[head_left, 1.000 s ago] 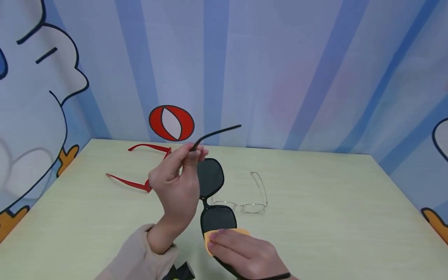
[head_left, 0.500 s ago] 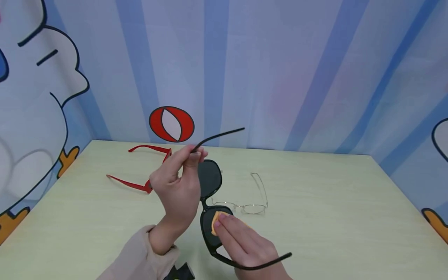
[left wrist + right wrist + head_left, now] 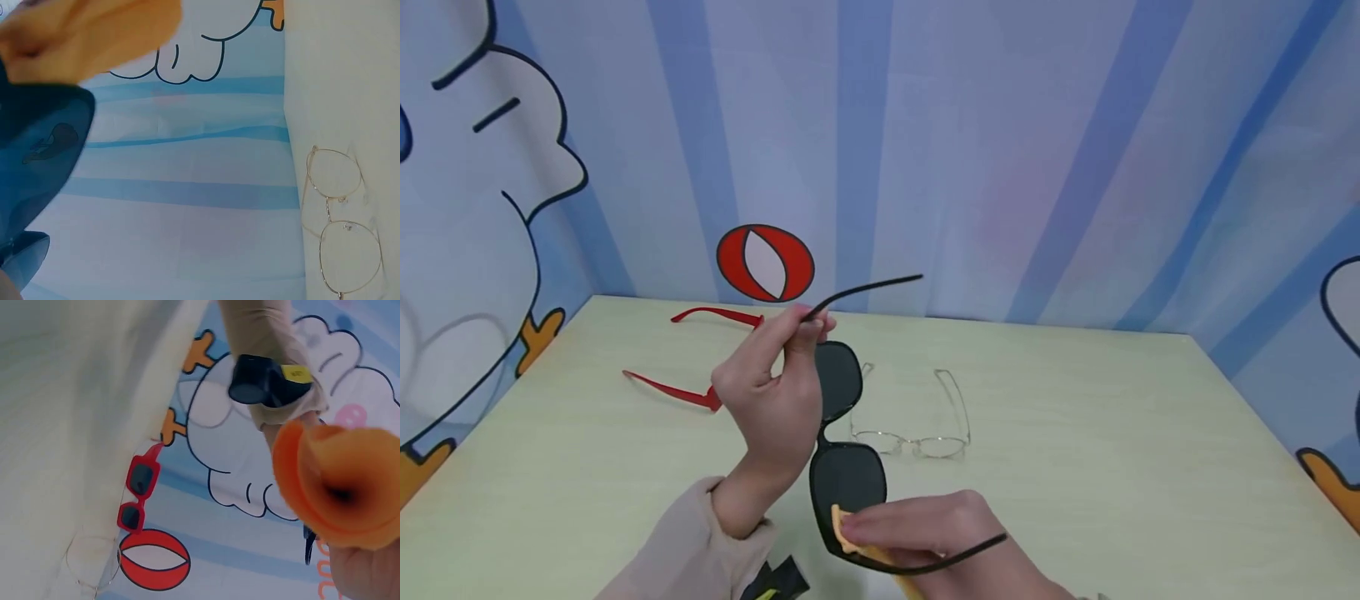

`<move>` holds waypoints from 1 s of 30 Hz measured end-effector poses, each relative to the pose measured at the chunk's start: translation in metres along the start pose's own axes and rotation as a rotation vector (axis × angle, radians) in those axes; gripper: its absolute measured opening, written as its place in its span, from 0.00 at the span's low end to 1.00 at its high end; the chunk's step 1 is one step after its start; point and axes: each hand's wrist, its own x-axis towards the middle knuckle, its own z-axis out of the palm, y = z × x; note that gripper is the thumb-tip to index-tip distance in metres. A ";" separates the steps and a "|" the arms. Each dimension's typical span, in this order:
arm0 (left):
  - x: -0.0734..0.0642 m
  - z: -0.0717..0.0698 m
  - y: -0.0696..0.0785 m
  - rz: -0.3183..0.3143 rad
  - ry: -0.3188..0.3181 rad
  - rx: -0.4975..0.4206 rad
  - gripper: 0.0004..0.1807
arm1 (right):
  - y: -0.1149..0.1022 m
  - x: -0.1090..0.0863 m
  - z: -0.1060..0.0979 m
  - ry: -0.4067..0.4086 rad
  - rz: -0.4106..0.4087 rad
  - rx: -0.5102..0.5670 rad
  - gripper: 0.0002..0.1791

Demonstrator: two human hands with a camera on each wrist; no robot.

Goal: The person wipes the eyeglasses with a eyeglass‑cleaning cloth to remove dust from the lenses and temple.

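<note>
My left hand (image 3: 775, 400) pinches one temple arm of black sunglasses (image 3: 848, 471), which are held up above the table with the two dark lenses one over the other. In my right hand (image 3: 958, 533), an orange cloth (image 3: 841, 533) is pinched at the bottom edge of the lower lens. The other temple arm reaches rightward across the right hand. In the left wrist view, the cloth (image 3: 119, 40) overlaps the top of a dark lens (image 3: 47, 144). Folded and blurred, the cloth (image 3: 369, 450) covers part of the left hand in the right wrist view.
Thin gold-rimmed glasses (image 3: 910, 442) lie on the pale table (image 3: 1097, 450) behind the sunglasses. Red-framed sunglasses (image 3: 677, 392) sit at the left, partly hidden by the left hand. A black wrist camera (image 3: 782, 579) is on the left sleeve. A blue striped backdrop (image 3: 962, 167) stands behind.
The right hand wiped the cloth up onto the lower lens, then back down to its bottom edge. The sunglasses have shifted slightly left; the left hand keeps its pinch.
</note>
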 end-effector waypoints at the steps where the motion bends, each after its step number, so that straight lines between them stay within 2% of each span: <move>1: 0.000 0.000 0.000 -0.006 0.000 -0.012 0.05 | -0.002 0.000 -0.003 -0.024 0.059 0.105 0.18; 5: -0.002 0.001 0.001 -0.019 -0.014 -0.032 0.05 | -0.007 0.000 -0.012 -0.090 0.319 0.477 0.19; 7: -0.002 0.001 0.002 -0.010 -0.027 -0.026 0.06 | -0.011 0.000 -0.016 -0.116 0.431 0.616 0.19; 12: -0.003 0.001 0.002 0.014 -0.043 0.003 0.07 | -0.014 -0.002 -0.028 -0.188 0.515 0.820 0.21; 15: -0.004 0.003 0.001 0.018 -0.036 -0.001 0.06 | -0.011 -0.001 -0.029 -0.232 0.447 0.792 0.22; 18: -0.005 0.006 0.001 0.037 -0.037 -0.011 0.06 | -0.006 0.001 -0.024 -0.242 0.262 0.678 0.22; 22: -0.005 0.008 0.000 0.077 -0.042 0.002 0.06 | -0.003 0.004 -0.017 -0.168 0.034 0.483 0.23; 26: -0.005 0.004 -0.002 0.109 -0.037 0.034 0.06 | -0.004 0.004 -0.016 -0.114 0.016 0.414 0.19; 30: -0.005 0.001 -0.003 0.123 -0.047 0.051 0.08 | -0.006 0.003 -0.017 -0.097 0.069 0.455 0.14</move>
